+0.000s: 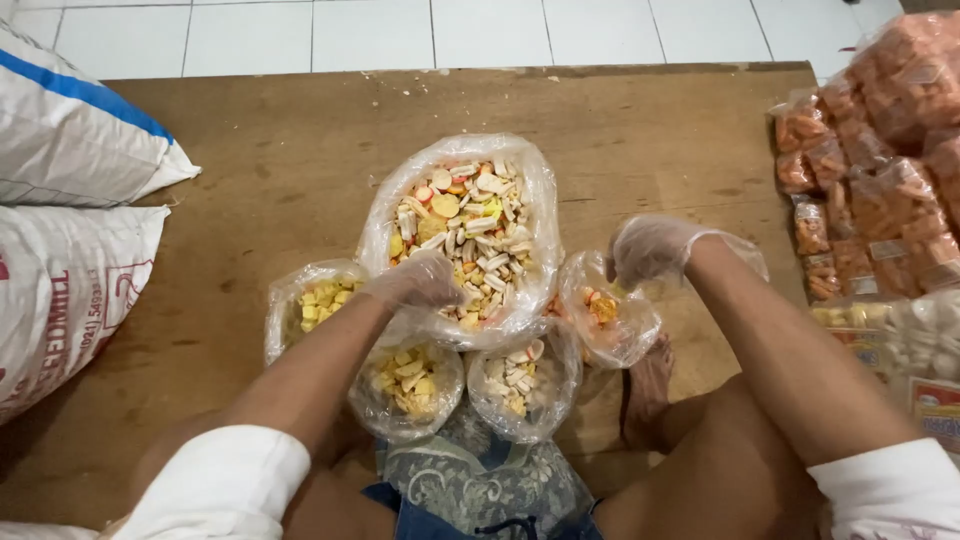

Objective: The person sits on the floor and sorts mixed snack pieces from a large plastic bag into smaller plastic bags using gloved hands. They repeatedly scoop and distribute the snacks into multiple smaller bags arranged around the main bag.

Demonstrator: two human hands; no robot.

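The fingers (pixel 432 290) of the left hand (pixel 415 283) are curled downward inside a thin clear glove and are dipped into the near edge of the big bag (pixel 462 235); whether any pieces are pinched between them cannot be told, since the glove and plastic blur the tips. The fingers (pixel 628 268) of the right hand (pixel 655 248), also gloved, are bunched together and bent down over the mouth of a small bag (pixel 605 318), which is touched at its upper rim.

The big bag is set open at the middle of a brown wooden board (pixel 280 160), and is filled with mixed white, yellow and orange snack pieces. Four small clear bags are ranged around its near side: one with yellow pieces (pixel 312 305) at the left, two in front (pixel 407 385) (pixel 520 378) holding yellow and white pieces, and the one at the right with a few orange pieces. All four are pressed against the big bag or just beside it.

Two white sacks (pixel 70 200) are lain at the left edge of the board. Sealed packets of orange snacks (pixel 880 150) are piled at the right, with paler packets (pixel 900 335) nearer the person. A bare foot (pixel 648 385) is rested on the board below the right-hand small bag. White floor tiles (pixel 480 30) are seen beyond the board.
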